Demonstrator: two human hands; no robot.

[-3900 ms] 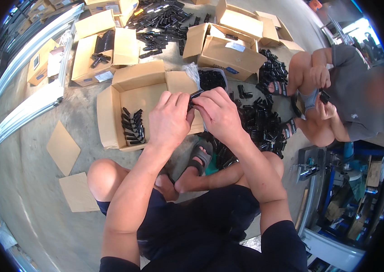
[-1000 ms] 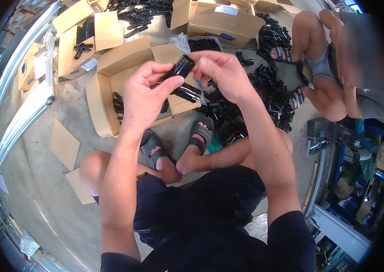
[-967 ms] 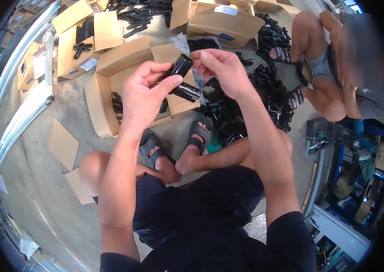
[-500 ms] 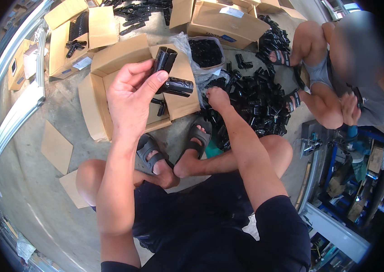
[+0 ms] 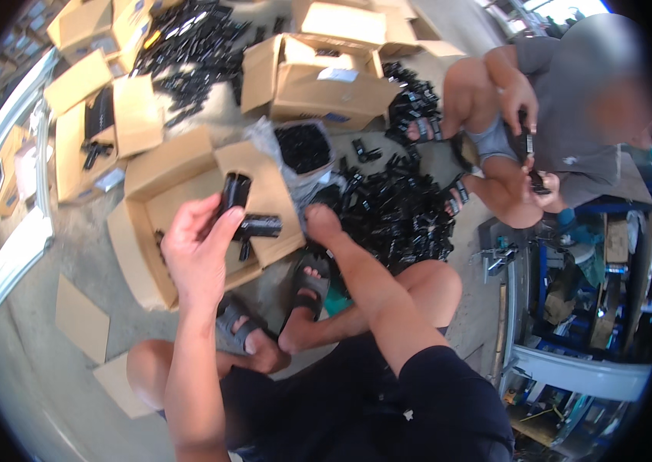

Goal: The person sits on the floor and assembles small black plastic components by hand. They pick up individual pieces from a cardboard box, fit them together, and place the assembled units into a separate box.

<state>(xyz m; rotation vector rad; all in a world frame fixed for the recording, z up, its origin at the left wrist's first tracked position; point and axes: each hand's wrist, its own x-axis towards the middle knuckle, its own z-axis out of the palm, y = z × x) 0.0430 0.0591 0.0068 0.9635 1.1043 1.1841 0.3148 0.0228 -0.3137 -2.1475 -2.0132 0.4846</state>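
My left hand (image 5: 197, 250) is closed around a black angled pipe fitting (image 5: 258, 225) with two tubular arms, held up above an open cardboard box (image 5: 135, 266). Another black fitting (image 5: 245, 249) shows below it, over the box. My right hand (image 5: 324, 224) reaches down to a small plastic bag of dark parts (image 5: 326, 194) beside the box. Its fingers look curled, and whatever they grip is hidden. Just right of that hand spreads a heap of black fittings (image 5: 399, 219).
A plastic-lined tub (image 5: 333, 152) holds small black parts. Cardboard boxes (image 5: 334, 94) and more black pieces (image 5: 191, 54) lie farther off. At right, a co-worker (image 5: 572, 100) sits handling a dark part, near a metal rack (image 5: 580, 369). Flat cardboard (image 5: 82, 317) lies at left.
The view has shifted, so the floor and boxes appear lower and farther left. My left hand still holds the fitting, now lower over the box. The co-worker's two hands now show, holding a part.
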